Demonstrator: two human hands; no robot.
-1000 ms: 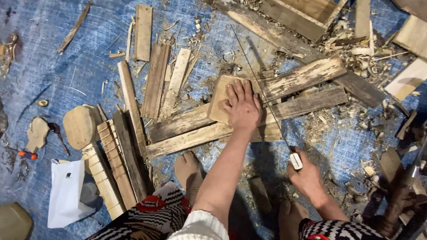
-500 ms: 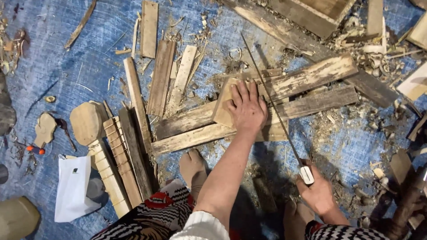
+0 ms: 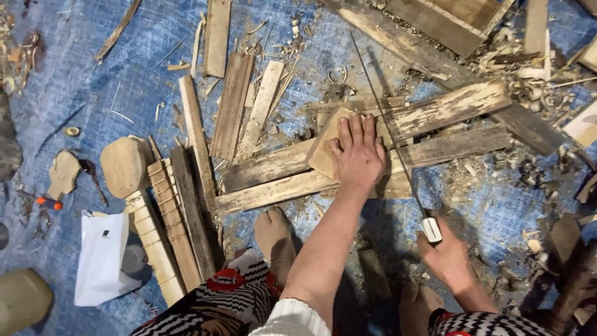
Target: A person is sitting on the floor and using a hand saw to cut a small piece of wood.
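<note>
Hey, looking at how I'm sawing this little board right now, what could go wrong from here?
The left hand presses flat on the small wooden board with its fingers right beside the thin saw blade; a slip could cut them. The board rests on loose, uneven planks, so it might shift mid-stroke. The bare foot sits close to splintered scraps and could get pricked.

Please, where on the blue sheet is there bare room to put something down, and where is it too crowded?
Bare blue sheet lies upper left, between the thin stick and the rounded wooden piece. A smaller patch lies right of the saw, below the long planks. Around the left hand and the upper right, boards and shavings crowd.
</note>
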